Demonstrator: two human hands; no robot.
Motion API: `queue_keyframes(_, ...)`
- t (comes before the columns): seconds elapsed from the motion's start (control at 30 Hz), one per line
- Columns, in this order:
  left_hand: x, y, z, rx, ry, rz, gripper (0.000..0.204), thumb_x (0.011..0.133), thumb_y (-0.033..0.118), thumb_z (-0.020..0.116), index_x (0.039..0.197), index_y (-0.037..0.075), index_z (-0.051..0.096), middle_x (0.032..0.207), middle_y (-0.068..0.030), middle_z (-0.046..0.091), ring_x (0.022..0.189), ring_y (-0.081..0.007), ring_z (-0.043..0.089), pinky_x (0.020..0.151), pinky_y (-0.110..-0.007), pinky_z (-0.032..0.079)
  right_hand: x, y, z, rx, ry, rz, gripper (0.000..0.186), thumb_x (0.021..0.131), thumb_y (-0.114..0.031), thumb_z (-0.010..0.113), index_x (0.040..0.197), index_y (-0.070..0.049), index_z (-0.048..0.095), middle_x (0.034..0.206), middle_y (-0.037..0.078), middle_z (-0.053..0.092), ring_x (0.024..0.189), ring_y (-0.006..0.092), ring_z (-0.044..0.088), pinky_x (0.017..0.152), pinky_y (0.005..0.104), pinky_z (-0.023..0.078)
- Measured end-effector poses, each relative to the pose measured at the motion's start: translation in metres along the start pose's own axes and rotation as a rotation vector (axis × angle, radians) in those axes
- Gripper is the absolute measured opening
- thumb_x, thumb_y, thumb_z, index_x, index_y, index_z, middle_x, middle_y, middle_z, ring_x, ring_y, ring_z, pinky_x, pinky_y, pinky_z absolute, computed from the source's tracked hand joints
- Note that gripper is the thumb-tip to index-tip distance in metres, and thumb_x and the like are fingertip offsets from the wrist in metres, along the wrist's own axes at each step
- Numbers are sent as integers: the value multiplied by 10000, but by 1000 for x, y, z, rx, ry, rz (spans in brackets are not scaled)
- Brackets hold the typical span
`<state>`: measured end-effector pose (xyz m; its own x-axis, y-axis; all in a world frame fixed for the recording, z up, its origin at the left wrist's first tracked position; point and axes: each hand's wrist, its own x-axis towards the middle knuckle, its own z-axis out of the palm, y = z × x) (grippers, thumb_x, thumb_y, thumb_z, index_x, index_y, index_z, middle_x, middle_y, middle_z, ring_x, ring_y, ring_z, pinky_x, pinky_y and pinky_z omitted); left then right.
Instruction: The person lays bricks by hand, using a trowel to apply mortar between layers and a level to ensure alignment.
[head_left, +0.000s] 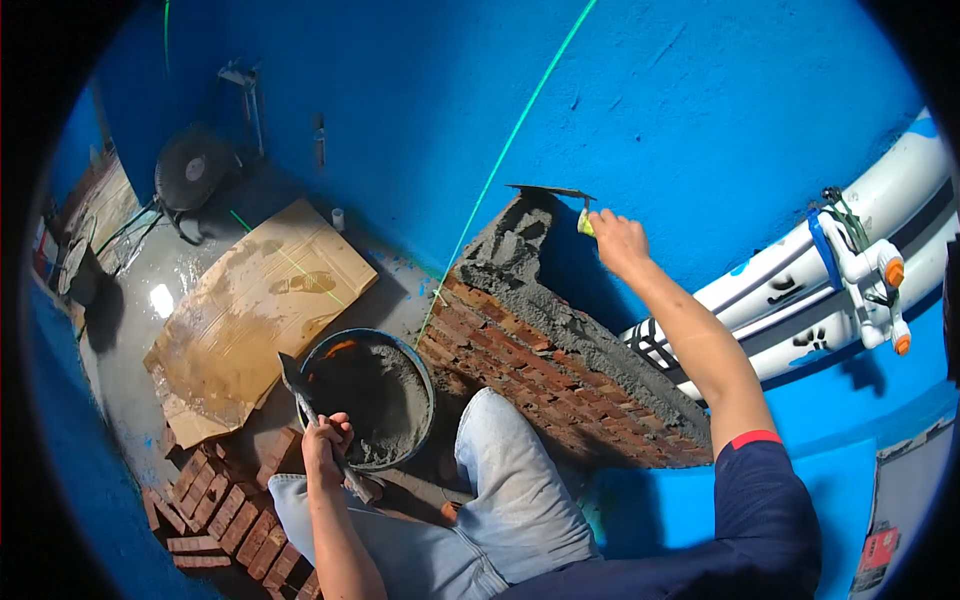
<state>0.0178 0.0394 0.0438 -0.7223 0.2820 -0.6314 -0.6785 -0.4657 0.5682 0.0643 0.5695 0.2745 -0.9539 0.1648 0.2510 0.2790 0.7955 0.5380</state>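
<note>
My right grip is clamped on a trowel at the far end of the brick wall; my left grip clamps a dark-bladed tool left of it. Overpressing could dislodge mortar.

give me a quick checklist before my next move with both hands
1. Right hand grips flat metal trowel with yellow handle: ok.
2. Left hand grips long grey tool with dark head: ok.
3. Round bucket with bluish rim holds grey mortar: ok.
4. Bright green line visible near red brick wall's end: ok.
5. Mortar's firmness: cannot tell.
</note>
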Motion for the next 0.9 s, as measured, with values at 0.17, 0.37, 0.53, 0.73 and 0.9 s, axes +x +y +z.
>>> queue_keyframes(0.17, 4, -1, 0, -9, -19, 36, 213, 653, -96, 378, 768, 67, 453, 895, -115, 627, 695, -195, 587, 675, -321, 522, -38, -7, -21, 140, 47, 85, 311, 811, -58, 563, 1121, -86, 553, 965, 94, 589, 834, 312, 642, 689, 450, 510)
queue_keyframes(0.37, -8, 11, 8, 8, 28, 64, 145, 741, -61, 415, 788, 69, 457, 854, -84, 627, 702, -168, 584, 666, -259, 506, -72, -39, -72, 341, -222, 66, 463, 787, -136, 637, 1240, -108, 540, 1064, 107, 597, 913, 341, 629, 761, 470, 514)
queue_keyframes(0.53, -5, 2, 42, 134, -117, -44, 319, 973, 229, 416, 992, -22, 612, 796, -83, 644, 733, -159, 623, 713, -282, 519, -86, -8, -61, 339, -69, 107, 376, 760, -131, 627, 1134, -107, 606, 1077, 143, 622, 981, 379, 595, 796, 460, 493)
queue_keyframes(0.73, 6, -10, -13, -22, -1, -7, 192, 696, -114, 431, 817, -8, 537, 832, -111, 630, 617, -187, 575, 515, -290, 466, -127, -39, -76, 480, -171, 62, 560, 728, -17, 683, 1268, -39, 535, 1265, 191, 559, 1156, 392, 528, 951, 444, 444)
queue_keyframes(0.9, -9, -1, 6, -47, 16, 30, 184, 641, -112, 439, 753, 31, 470, 814, -121, 623, 616, -187, 573, 501, -290, 454, -136, -39, -85, 459, -205, 83, 565, 736, -33, 690, 1275, -28, 520, 1258, 192, 553, 1132, 395, 538, 938, 443, 450)
